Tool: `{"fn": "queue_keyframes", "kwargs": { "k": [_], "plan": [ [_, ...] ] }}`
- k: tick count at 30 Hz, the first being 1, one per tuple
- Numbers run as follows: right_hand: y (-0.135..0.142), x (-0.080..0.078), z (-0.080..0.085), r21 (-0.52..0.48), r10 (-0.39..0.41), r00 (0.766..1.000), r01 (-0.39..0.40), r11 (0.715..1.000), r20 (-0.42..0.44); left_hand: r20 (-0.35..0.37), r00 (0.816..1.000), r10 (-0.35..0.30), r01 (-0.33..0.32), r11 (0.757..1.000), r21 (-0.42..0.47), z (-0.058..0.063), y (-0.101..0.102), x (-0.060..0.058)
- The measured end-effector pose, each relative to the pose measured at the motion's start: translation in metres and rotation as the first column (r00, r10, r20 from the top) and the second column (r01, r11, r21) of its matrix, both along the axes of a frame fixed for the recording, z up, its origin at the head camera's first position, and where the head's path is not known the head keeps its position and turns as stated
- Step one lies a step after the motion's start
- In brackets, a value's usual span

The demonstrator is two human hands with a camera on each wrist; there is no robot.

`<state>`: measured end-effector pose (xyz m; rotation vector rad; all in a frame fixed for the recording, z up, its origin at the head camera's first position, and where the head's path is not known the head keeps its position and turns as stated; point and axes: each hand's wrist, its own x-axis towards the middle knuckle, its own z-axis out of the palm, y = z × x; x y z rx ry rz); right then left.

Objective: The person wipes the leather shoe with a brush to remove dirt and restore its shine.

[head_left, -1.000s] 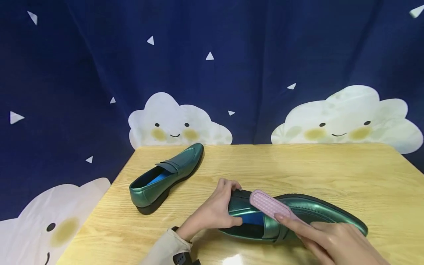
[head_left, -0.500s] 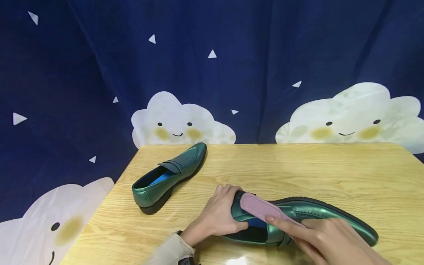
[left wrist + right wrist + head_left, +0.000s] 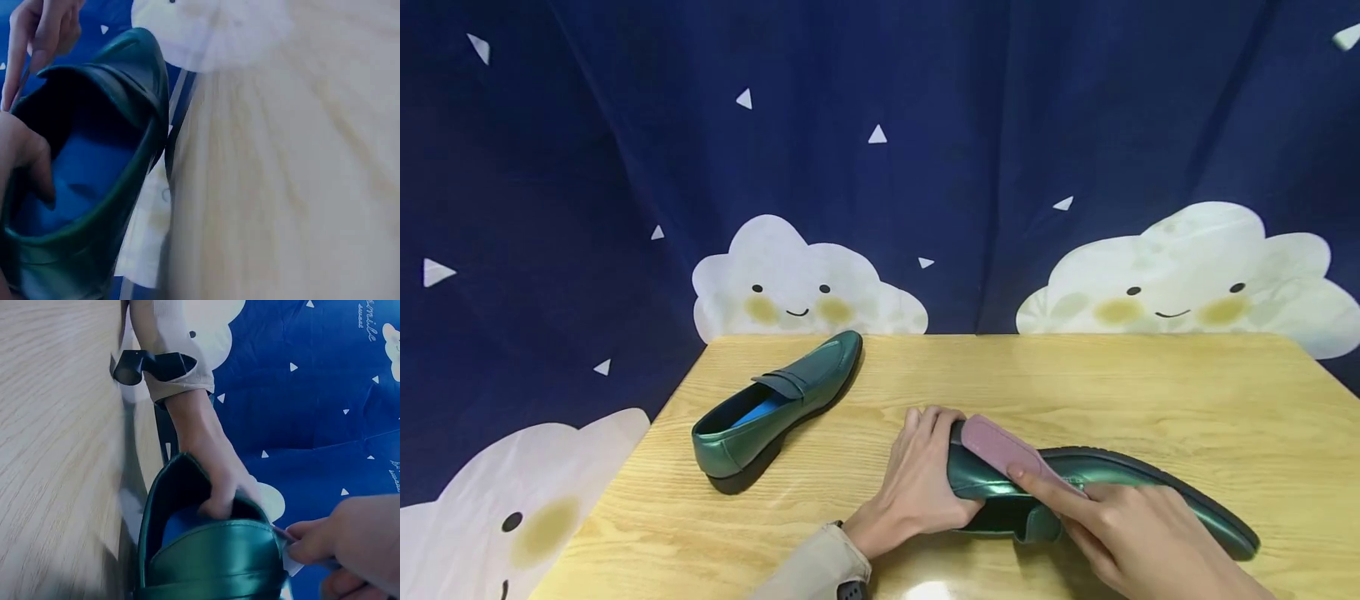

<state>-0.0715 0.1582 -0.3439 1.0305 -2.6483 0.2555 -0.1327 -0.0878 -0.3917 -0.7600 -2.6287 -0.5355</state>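
A metallic green loafer (image 3: 992, 479) lies tipped toward its opening, its toe pointing right. My left hand (image 3: 921, 479) grips it at the heel, fingers over the far side and thumb inside the opening. The left wrist view shows that thumb against the blue insole (image 3: 97, 165). My right hand (image 3: 1142, 529) holds a pink flat-headed brush (image 3: 996, 442), index finger stretched along its back. The brush head overlaps the loafer's far side near the heel; its underside is hidden. In the right wrist view the loafer's strap (image 3: 219, 581) is close by, with the brush edge-on beside the rim.
A matching green loafer (image 3: 782, 400) stands upright at the back left of the wooden table (image 3: 1150, 392). Behind the table hangs a dark blue curtain (image 3: 820, 167) printed with clouds. A camera (image 3: 134, 365) is strapped to the left wrist.
The loafer has tipped further toward me, its opening showing less. My left hand has moved slightly right. The brush has turned from its dotted face to a plain one, staying near the heel.
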Motion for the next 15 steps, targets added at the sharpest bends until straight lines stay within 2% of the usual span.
{"fn": "queue_keyframes", "kwargs": {
  "k": [1, 3, 5, 6, 8, 10, 12, 13, 15],
  "plan": [
    [-0.001, 0.0, -0.001, -0.014, 0.017, 1.0, -0.017, 1.0, 0.018, 0.0, 1.0, -0.01, 0.01, 0.998, -0.058, 0.0, 0.0, -0.001],
    [-0.002, 0.0, -0.001, -0.024, 0.046, 0.991, -0.043, 0.999, 0.122, 0.026, 0.998, -0.054, 0.057, 0.981, -0.186, 0.001, -0.003, -0.002],
    [-0.004, 0.0, 0.0, -0.033, 0.065, 0.967, -0.058, 0.998, 0.247, 0.09, 0.989, -0.114, 0.135, 0.948, -0.287, 0.006, -0.009, -0.004],
    [-0.006, 0.001, 0.0, -0.034, 0.067, 0.948, -0.06, 0.998, 0.311, 0.139, 0.98, -0.141, 0.178, 0.934, -0.309, 0.01, -0.012, -0.005],
    [-0.008, 0.002, 0.0, -0.053, 0.113, 0.926, -0.101, 0.993, 0.359, 0.26, 0.951, -0.17, 0.246, 0.923, -0.297, 0.016, -0.018, -0.007],
    [-0.01, 0.002, 0.0, -0.088, 0.163, 0.913, -0.141, 0.986, 0.374, 0.367, 0.913, -0.181, 0.282, 0.928, -0.245, 0.021, -0.023, -0.009],
    [-0.01, 0.003, 0.0, -0.095, 0.192, 0.923, -0.17, 0.981, 0.333, 0.428, 0.884, -0.185, 0.297, 0.932, -0.21, 0.024, -0.027, -0.01],
    [-0.01, 0.003, 0.001, -0.086, 0.18, 0.931, -0.161, 0.983, 0.317, 0.442, 0.878, -0.183, 0.298, 0.932, -0.207, 0.024, -0.028, -0.01],
    [-0.01, 0.001, 0.002, -0.037, 0.092, 0.95, -0.085, 0.996, 0.298, 0.443, 0.879, -0.176, 0.294, 0.931, -0.216, 0.022, -0.029, -0.01]
  ]
}}
